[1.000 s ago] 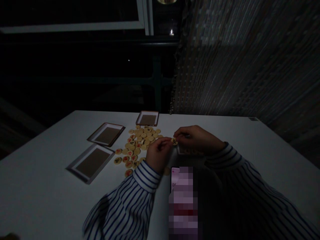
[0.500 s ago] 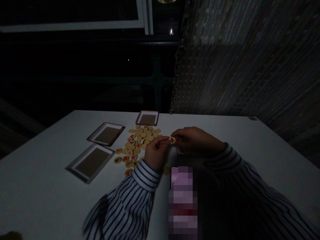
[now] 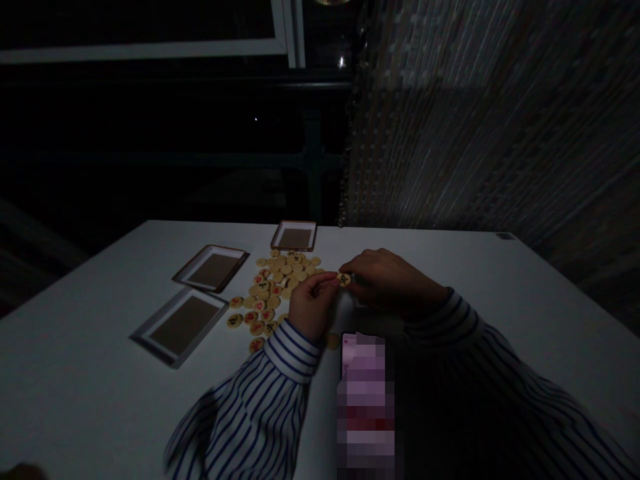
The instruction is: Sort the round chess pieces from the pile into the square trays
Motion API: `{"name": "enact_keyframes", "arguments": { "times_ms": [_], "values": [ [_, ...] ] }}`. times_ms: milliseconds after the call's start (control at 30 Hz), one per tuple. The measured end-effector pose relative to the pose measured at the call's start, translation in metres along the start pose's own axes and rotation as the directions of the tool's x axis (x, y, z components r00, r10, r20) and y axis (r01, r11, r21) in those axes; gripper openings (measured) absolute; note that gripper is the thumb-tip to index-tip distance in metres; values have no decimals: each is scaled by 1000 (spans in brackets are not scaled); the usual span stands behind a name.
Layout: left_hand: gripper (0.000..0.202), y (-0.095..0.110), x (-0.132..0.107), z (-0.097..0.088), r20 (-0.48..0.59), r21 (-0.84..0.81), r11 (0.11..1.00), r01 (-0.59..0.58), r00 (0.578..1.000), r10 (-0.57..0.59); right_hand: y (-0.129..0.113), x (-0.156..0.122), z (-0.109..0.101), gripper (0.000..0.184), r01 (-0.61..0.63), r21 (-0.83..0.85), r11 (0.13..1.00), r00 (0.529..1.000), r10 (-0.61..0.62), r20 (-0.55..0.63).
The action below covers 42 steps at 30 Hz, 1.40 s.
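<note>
In dim light, my left hand (image 3: 311, 305) and my right hand (image 3: 387, 279) meet above a white table (image 3: 90, 373), both in striped sleeves. Between their fingertips sits one round wooden game piece (image 3: 343, 279) with a dark character on its face. Both hands pinch it, fingers curled. Just left of the hands lies a loose pile of several similar round pieces (image 3: 274, 287), some marked red, some black. One more piece (image 3: 333, 341) lies under my left wrist.
Three shallow brown-lined box trays rest on the table: a near one (image 3: 181, 325), a middle one (image 3: 211, 267) and a far one (image 3: 295, 236). A lit phone (image 3: 365, 393) lies near the front edge. A beaded curtain (image 3: 480, 133) hangs behind at right.
The held piece and both hands have drifted slightly left and away from me; the grip is the same.
</note>
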<state>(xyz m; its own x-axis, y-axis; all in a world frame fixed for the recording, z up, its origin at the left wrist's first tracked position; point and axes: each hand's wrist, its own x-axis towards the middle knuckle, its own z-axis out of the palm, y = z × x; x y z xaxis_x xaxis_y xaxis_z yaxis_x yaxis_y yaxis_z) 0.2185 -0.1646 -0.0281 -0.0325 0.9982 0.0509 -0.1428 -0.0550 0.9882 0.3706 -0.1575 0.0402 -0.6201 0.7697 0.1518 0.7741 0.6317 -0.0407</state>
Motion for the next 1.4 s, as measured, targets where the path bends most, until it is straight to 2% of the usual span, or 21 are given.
{"name": "enact_keyframes", "arguments": {
  "times_ms": [167,300,500,600,700,800,933,1033,1167,1400],
  "values": [
    [22,-1,0,0,16,-9,1000,12,1000,-12,-1,0,0,26,12,-17,1000,1000,-12,-15],
    [25,-6,1,0,37,-4,999,-32,999,32,0,-1,-2,25,10,-43,999,1000,-11,-2],
    [20,-6,1,1,32,142,986,-86,996,82,4,-3,-7,29,-25,-67,997,999,28,36],
    [19,-13,0,1,87,256,953,-162,986,145,6,-4,-9,30,-43,-72,996,998,46,44],
    [19,-21,0,0,181,425,854,-301,952,245,10,-6,-10,30,-64,-79,995,996,68,56],
    [22,-25,-1,-2,285,572,708,-415,909,303,13,-7,-11,31,-83,-87,993,993,90,79],
    [24,-24,-1,-2,403,686,512,-517,856,325,16,-9,-12,33,-130,-106,986,983,142,115],
    [26,-23,0,-1,469,719,412,-559,829,305,18,-10,-12,32,-166,-117,979,971,183,156],
    [30,-25,0,-1,509,751,342,-565,825,244,21,-10,-6,32,-190,-133,973,955,215,203],
    [31,-19,-3,2,516,800,285,-529,848,124,25,-6,10,31,-219,-130,967,919,249,304]
  ]
}}
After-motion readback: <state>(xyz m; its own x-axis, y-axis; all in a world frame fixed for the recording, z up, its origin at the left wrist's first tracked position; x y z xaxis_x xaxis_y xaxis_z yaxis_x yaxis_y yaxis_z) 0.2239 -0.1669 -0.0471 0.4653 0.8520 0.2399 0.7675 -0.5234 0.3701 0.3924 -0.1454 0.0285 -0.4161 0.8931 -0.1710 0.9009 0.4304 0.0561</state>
